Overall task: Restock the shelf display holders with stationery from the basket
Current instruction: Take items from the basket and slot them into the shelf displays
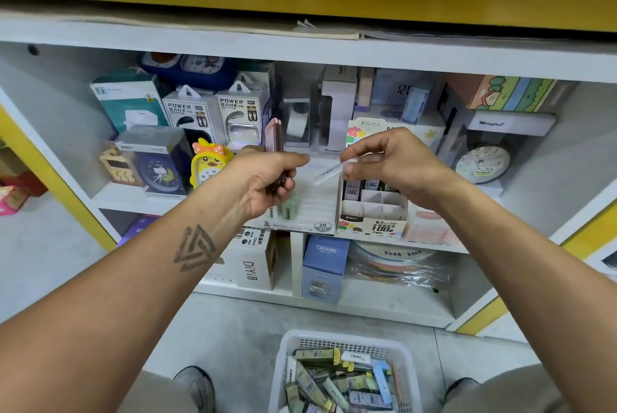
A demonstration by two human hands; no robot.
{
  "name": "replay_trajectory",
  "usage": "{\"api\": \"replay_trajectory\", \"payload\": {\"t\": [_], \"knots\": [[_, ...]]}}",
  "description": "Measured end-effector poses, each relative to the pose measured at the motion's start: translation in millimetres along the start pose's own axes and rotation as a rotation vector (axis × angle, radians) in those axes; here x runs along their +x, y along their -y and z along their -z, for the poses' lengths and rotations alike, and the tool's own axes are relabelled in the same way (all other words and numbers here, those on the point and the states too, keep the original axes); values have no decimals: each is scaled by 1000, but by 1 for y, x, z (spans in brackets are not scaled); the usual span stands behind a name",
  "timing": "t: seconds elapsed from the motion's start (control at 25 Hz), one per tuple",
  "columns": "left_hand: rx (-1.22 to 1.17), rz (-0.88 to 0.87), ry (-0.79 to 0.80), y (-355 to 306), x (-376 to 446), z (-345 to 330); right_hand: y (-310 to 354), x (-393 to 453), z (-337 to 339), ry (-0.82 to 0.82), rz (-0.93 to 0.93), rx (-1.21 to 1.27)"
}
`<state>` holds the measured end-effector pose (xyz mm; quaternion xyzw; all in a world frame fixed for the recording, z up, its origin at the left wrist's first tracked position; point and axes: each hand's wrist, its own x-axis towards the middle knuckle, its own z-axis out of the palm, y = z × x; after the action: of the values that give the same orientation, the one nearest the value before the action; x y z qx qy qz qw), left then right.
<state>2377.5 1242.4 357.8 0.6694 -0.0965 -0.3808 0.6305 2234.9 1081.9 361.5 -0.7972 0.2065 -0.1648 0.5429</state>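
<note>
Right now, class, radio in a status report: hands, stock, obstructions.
Right hand pinching white lead tube. Left hand gripping several small packs. Display holder slots partly empty. Basket stocked. Nothing blocking.

Single head cam, looking fwd and down from above the arms, sitting close to the shelf (300,45); also taking in basket (345,342) on floor at btm edge.

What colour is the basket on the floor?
White basket, seen in the head view.
</note>
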Motion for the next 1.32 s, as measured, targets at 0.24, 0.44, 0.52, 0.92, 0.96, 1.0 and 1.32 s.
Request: {"api": "replay_trajectory", "payload": {"t": [0.24,0.44,0.52,0.92,0.96,1.0,1.32], "knots": [[-27,25,-17,-8,1,17,-6,12,-26,-28,89,-337],[-8,-3,-16,-11,-3,31,-17,22,-39,-5,125,-445],[-15,-17,-47,-11,-3,38,-18,27,-42,-87,164,-490],[10,-15,-89,-8,-5,60,-30,53,-103,-140,392,-609],[15,-12,-88,-8,-5,61,-30,55,-105,-134,391,-637],[21,-8,-84,-8,-6,62,-31,57,-107,-128,387,-648],[52,-10,-92,-6,-9,65,-25,58,-108,-9,355,-837]]}}
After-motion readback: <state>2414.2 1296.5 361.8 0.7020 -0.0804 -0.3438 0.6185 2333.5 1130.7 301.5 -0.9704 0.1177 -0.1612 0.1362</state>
